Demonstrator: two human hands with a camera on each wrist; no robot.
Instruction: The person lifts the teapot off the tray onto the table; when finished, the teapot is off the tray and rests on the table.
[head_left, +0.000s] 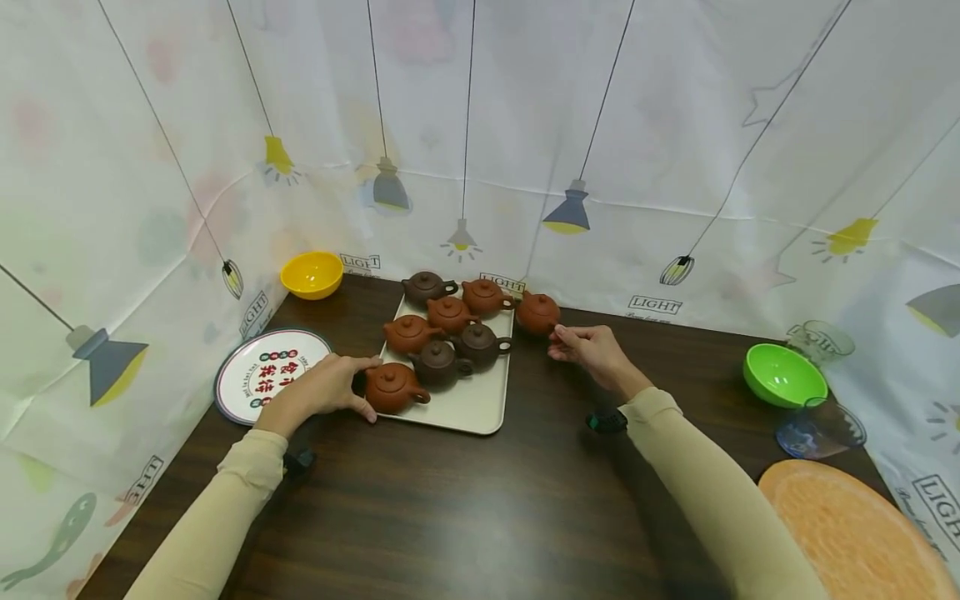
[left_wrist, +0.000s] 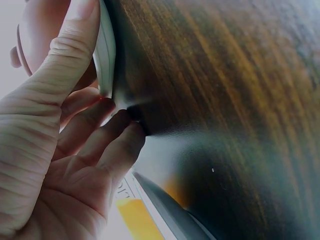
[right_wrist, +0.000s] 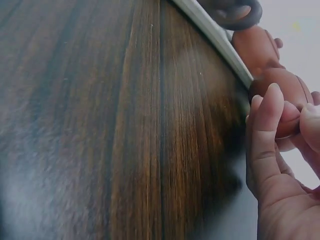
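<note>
A cream tray [head_left: 468, 408] on the dark wooden table [head_left: 465, 508] carries several small clay teapots, red-brown and dark brown. My left hand [head_left: 369, 387] holds the tray's front left edge beside the nearest red-brown teapot [head_left: 395, 388]. In the left wrist view the thumb [left_wrist: 75, 45] lies along the tray rim [left_wrist: 105, 55] and the curled fingers press at its underside. Another red-brown teapot [head_left: 537, 312] stands on the table just right of the tray. My right hand [head_left: 561, 340] pinches it at its near side, seen close in the right wrist view as the same teapot [right_wrist: 280, 87].
A yellow bowl [head_left: 311, 273] sits at the back left, and a round printed plate [head_left: 258, 375] lies left of the tray. At the right are a green bowl [head_left: 783, 375], a clear glass [head_left: 821, 340], a blue glass dish [head_left: 821, 429] and an orange mat [head_left: 847, 533]. Printed curtains wall the table.
</note>
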